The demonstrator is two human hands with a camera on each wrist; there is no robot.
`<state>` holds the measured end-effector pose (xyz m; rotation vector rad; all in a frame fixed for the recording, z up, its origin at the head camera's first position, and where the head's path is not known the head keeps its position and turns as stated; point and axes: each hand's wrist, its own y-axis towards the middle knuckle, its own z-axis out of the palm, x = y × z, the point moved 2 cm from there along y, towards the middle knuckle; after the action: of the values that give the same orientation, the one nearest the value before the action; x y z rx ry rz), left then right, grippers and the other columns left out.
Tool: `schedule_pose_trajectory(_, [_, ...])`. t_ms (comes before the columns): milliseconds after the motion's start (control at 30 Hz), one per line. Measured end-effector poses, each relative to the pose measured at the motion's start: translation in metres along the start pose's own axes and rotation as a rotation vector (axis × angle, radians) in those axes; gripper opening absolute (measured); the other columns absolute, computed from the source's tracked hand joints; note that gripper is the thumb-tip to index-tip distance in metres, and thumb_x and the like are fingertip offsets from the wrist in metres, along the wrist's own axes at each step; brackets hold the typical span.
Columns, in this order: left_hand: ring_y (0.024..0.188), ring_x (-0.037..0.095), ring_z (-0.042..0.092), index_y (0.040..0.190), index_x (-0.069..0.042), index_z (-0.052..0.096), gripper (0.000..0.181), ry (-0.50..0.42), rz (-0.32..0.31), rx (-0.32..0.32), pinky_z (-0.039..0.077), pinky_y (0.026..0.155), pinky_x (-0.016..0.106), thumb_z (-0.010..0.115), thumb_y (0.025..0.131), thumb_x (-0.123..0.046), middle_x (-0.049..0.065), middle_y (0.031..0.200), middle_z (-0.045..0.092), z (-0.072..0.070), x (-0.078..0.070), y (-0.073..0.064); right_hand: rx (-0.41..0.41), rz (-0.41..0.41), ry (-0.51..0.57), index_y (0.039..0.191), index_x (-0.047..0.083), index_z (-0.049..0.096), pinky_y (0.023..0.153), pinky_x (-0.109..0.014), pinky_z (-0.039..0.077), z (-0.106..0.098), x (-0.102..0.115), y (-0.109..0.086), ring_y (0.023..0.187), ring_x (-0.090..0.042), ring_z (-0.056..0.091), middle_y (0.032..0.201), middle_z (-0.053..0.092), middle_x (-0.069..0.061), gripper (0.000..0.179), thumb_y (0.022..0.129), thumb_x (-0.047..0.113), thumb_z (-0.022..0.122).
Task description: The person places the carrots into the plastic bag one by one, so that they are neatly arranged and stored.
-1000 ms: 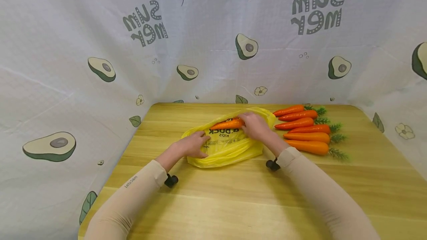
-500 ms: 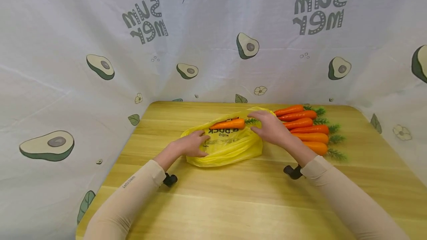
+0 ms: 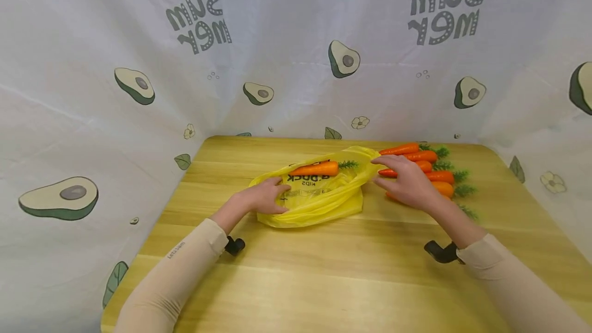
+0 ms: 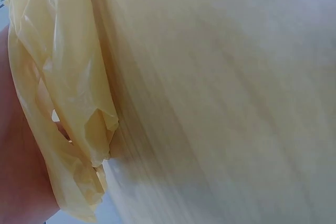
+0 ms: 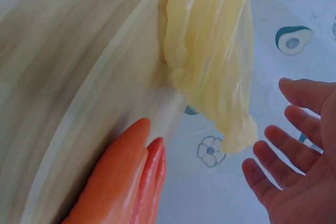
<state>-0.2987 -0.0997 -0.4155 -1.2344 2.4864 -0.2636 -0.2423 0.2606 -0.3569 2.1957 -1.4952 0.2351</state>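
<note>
A yellow plastic bag (image 3: 319, 212) lies on the table with its mouth spread, dark print showing inside. One carrot (image 3: 316, 169) with a green top rests in that mouth. At the bag's left end, my left hand (image 3: 264, 197) reaches into the opening with fingers and thumb apart; in the left wrist view the yellow plastic (image 4: 68, 61) covers most of it. My right hand (image 3: 407, 181) is over the loose carrots (image 3: 400, 149) right of the bag, partly hiding them. Spread fingers and an empty palm show for the right hand (image 5: 304, 150) in the right wrist view.
The loose carrots lie side by side in a row, green tops (image 3: 464, 189) pointing right. The wooden table (image 3: 296, 271) has a back edge close behind the bag. A white curtain (image 3: 287, 40) with avocado prints hangs around it.
My right hand has let go of the carrot inside the bag and moved right, over the loose carrots. My left hand has stayed at the bag's left end.
</note>
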Motion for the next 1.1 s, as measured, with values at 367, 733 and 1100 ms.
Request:
schedule_pose_trajectory(367, [0.154,0.037,0.019,0.159,-0.02,0.034,0.074,-0.039,-0.01,0.028,0.024,0.123,0.053,0.058,0.097,-0.053,0.019,0.167,0.016,-0.004,0.004,-0.001,0.04,0.033,-0.003,0.135,0.01,0.063,0.095,-0.064,0.044,-0.021,-0.025,-0.037,0.125,-0.045,0.052,0.135,0.062,-0.017,0.048,0.091,0.023,0.076])
schedule_pose_trajectory(733, [0.155,0.036,0.016,0.159,-0.022,0.033,0.077,-0.059,-0.018,0.044,0.024,0.122,0.053,0.06,0.095,-0.054,0.017,0.168,0.014,-0.004,0.006,0.0,0.129,0.096,-0.076,0.133,0.0,0.062,0.097,-0.068,0.042,-0.031,-0.047,-0.059,0.123,-0.052,0.052,0.132,0.06,-0.03,0.054,0.089,0.026,0.078])
schedule_pose_trajectory(1100, [0.155,0.035,0.015,0.16,-0.022,0.03,0.078,-0.058,-0.013,0.041,0.023,0.123,0.052,0.066,0.094,-0.042,0.016,0.169,0.012,0.001,0.005,0.003,0.12,0.119,-0.103,0.13,-0.002,0.062,0.091,-0.067,0.045,-0.034,-0.074,-0.079,0.114,-0.052,0.056,0.129,0.061,-0.032,0.059,0.085,0.03,0.082])
